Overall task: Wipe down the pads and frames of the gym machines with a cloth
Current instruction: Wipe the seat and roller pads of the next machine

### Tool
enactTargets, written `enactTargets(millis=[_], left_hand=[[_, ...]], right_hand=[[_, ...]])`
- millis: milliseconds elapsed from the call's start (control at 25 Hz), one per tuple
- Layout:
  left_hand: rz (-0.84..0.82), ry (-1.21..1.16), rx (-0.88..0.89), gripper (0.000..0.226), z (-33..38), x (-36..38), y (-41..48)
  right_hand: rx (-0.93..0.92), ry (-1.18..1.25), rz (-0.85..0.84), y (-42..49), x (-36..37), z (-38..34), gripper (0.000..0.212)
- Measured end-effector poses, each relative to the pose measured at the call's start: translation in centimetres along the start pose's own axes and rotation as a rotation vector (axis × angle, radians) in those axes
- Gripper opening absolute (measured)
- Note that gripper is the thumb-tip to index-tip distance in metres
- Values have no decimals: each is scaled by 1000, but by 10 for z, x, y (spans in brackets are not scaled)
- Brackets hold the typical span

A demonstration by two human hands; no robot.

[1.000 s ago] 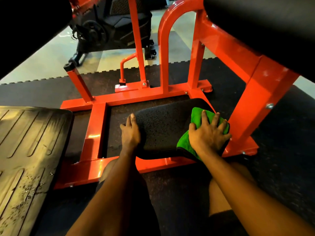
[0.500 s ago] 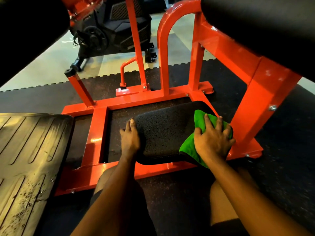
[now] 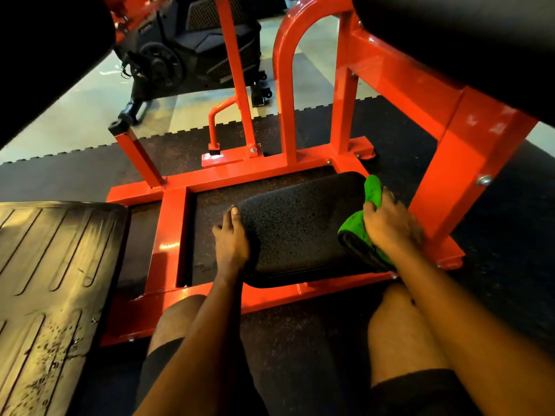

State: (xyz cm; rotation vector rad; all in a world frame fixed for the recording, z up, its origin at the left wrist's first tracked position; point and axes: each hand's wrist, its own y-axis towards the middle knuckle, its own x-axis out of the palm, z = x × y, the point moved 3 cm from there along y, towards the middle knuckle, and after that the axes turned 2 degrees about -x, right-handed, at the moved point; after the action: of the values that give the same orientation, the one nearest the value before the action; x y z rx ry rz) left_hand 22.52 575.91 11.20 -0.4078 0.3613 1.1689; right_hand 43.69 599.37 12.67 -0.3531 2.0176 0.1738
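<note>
crouches before a low black pad (image 3: 300,229) set inside the base of the orange frame (image 3: 168,235), on dark rubber flooring. rests the left hand (image 3: 231,238) flat on the pad's left edge, fingers straight, holding nothing. grips the green cloth (image 3: 353,234) with the right hand (image 3: 387,226), fingers curled over it at the pad's right edge, close to the frame's slanted upright. shows a ribbed footplate (image 3: 45,265) at left and a black exercise bike (image 3: 186,55) beyond the frame.

Two hands, left hand (image 3: 231,235) and right hand (image 3: 387,226); one green cloth (image 3: 372,189); two black pads, a low pad (image 3: 300,229) and a raised pad (image 3: 465,34); one dark blurred shape (image 3: 45,55); one red frame (image 3: 168,235); one ribbed footplate (image 3: 54,250); one black exercise bike (image 3: 186,52)
</note>
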Motion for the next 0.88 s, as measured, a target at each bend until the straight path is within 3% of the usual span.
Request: enactTargets(millis=[160, 320, 440, 720, 880], left_hand=[[5, -11, 4, 53, 0, 0, 1], [3, 22, 4, 51, 2, 0, 1], [-3, 25, 8, 51, 3, -2, -3], [-11, 9, -4, 52, 0, -2, -3], [-16, -4, -12, 49, 0, 0, 0]], right_hand=[[-16, -83, 125, -29, 2, 10, 54], [112, -60, -19, 15, -9, -11, 48], [110, 1, -77, 27, -14, -12, 50], [-29, -179, 105, -29, 8, 11, 60], [103, -130, -47, 28, -6, -14, 49]])
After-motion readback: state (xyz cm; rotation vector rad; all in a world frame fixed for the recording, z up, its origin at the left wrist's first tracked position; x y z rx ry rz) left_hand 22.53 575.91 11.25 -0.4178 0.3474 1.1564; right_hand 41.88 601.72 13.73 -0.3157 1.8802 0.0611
